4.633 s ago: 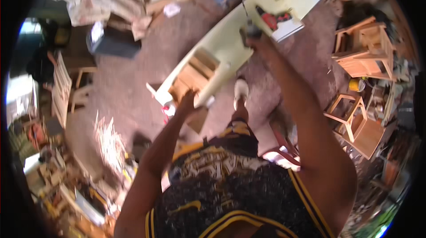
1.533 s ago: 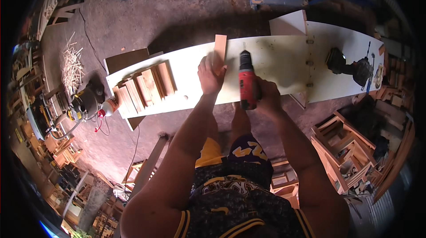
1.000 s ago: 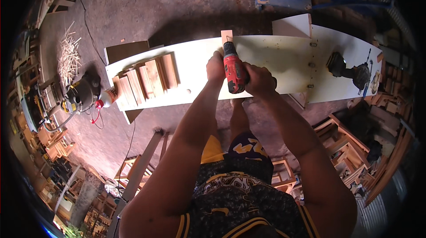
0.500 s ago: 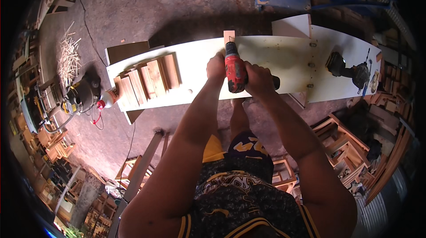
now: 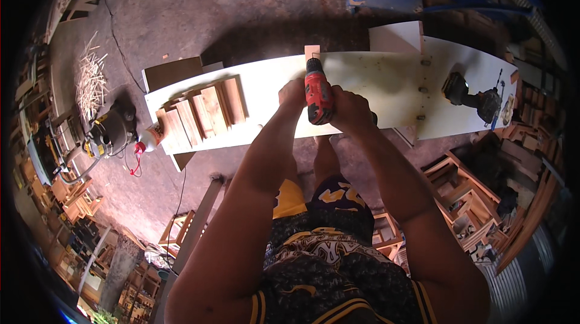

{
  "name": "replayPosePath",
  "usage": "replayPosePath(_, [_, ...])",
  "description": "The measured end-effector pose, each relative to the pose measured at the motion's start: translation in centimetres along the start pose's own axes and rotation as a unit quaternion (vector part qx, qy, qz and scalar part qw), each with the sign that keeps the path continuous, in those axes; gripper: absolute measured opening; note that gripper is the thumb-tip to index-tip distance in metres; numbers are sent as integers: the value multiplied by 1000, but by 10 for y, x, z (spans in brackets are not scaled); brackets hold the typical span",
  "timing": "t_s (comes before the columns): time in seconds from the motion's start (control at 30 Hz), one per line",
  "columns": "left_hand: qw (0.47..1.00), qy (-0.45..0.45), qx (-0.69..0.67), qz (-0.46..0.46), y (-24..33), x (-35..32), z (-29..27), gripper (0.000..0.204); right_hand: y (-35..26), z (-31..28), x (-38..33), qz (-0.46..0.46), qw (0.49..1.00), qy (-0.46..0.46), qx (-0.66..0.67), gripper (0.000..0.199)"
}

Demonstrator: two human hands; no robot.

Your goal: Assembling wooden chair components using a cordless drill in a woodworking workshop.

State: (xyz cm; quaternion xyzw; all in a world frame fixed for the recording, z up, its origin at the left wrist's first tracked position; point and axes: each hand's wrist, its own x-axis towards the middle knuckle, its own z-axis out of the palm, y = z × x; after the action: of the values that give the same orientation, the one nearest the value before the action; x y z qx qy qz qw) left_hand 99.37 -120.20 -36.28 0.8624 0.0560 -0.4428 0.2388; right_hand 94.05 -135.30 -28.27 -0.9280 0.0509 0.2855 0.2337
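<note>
My right hand [image 5: 350, 108] is wrapped around the handle of a red and black cordless drill [image 5: 318, 97]. The drill points away from me, its thin bit over a small light wood piece [image 5: 312, 51] that juts past the far edge of a long white board [image 5: 374, 88]. Left of the drill, my left hand [image 5: 292, 93] is closed at the wood piece's near part, which the drill and fingers mostly hide. Whether the bit has entered the wood is too small to tell.
Several cut wood pieces [image 5: 202, 112] lie on the board's left part. A dark cordless drill [image 5: 474, 97] rests at its right end. Beyond the left end are a white bottle with a red cap [image 5: 148, 138] and a yellow-black machine [image 5: 112, 130]. Wooden frames [image 5: 465, 203] stand behind right.
The drill and both hands keep nearly the same place, with the drill tilted very slightly. The whole view has shifted a little.
</note>
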Motion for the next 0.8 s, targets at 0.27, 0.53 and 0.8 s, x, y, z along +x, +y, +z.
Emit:
replayPosePath(0.27, [1000,8,22,-12,3,3,4,27,16,18,-6,-43,997,56,-15,30])
replayPosePath(0.53, [999,24,38,-1,-3,6,12,32,19,23,-5,-53,996,74,-17,30])
replayPosePath(0.8, [999,51,11,5,-9,12,19,31,22,18,-3,-64,995,80,9,32])
